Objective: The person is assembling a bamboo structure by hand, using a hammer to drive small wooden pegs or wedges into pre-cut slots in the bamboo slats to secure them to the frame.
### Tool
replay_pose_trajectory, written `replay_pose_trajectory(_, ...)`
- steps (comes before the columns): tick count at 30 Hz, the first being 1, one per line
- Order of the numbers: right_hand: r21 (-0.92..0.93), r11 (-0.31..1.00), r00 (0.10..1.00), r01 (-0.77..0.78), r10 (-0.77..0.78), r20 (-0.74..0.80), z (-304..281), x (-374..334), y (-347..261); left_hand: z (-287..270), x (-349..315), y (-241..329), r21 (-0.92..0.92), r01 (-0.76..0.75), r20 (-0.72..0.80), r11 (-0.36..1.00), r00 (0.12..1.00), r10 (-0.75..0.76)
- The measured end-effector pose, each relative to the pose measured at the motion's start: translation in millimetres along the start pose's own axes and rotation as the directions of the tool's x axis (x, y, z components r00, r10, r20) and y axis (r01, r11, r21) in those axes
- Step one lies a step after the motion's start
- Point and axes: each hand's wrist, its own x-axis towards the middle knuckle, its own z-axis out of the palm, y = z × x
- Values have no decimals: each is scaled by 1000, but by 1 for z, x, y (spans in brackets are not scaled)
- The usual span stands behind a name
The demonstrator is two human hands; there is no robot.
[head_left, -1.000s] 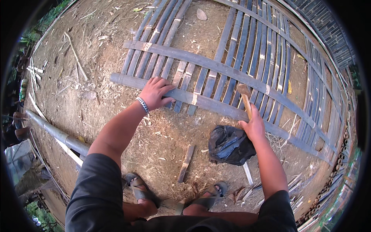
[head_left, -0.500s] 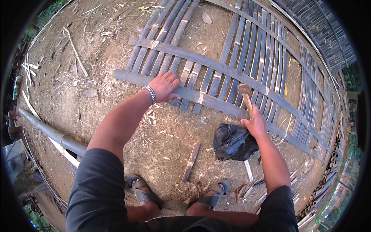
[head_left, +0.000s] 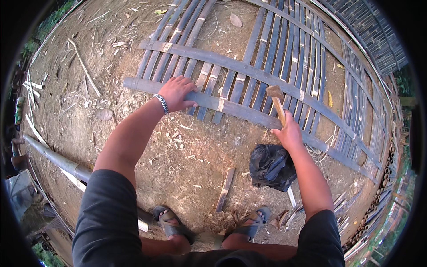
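Observation:
A bamboo lattice panel of dark slats lies on the ground ahead of me, crossed by long split-bamboo rails. My left hand is closed over the near bamboo rail, left of its middle, with the fingers on top and the thumb along the near edge. In my right hand is a hammer, held by its wooden handle, its brown head raised toward the slats. That hand is by the same rail, farther right. Just below it sits a crumpled black plastic bag.
A short flat bamboo piece lies before my sandalled feet. To the left rests a thick bamboo pole, with a thin stick beyond. Wood shavings litter the dirt. Another woven bamboo panel stands at the far right.
Both hands, the hammer and the panel appear slightly farther left and up, as the whole view has shifted a little. Both grips look the same.

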Motion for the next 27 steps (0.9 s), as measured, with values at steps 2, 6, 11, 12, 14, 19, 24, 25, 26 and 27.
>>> replay_pose_trajectory(2,-9,999,999,39,-39,-26,-4,1,1,-2,12,2,-18,117,-96,993,988,-118)
replay_pose_trajectory(6,-5,979,967,206,-204,-151,-2,-13,3,35,43,22,-178,399,-440,900,786,-435)
replay_pose_trajectory(11,480,842,965,-247,167,204,0,-60,-84,51,41,40,-133,583,-481,802,669,-566)
replay_pose_trajectory(12,517,835,977,-189,108,182,17,-71,-90,48,37,37,-132,588,-452,798,680,-577)
replay_pose_trajectory(14,502,854,983,-136,53,176,36,-82,-98,49,46,45,-153,582,-408,799,699,-588)
replay_pose_trajectory(19,392,911,991,125,-132,-11,48,-79,-135,43,49,44,-146,564,-373,813,729,-573)
replay_pose_trajectory(24,471,852,967,226,-140,-212,24,-75,-167,41,48,42,-171,549,-363,818,737,-570)
replay_pose_trajectory(25,416,887,973,202,-136,-184,29,-76,-166,41,48,42,-176,546,-361,819,738,-570)
replay_pose_trajectory(26,359,916,979,179,-129,-157,39,-77,-164,43,47,43,-178,545,-359,819,739,-570)
replay_pose_trajectory(27,298,941,983,159,-124,-135,45,-76,-163,43,48,43,-179,544,-362,820,738,-569)
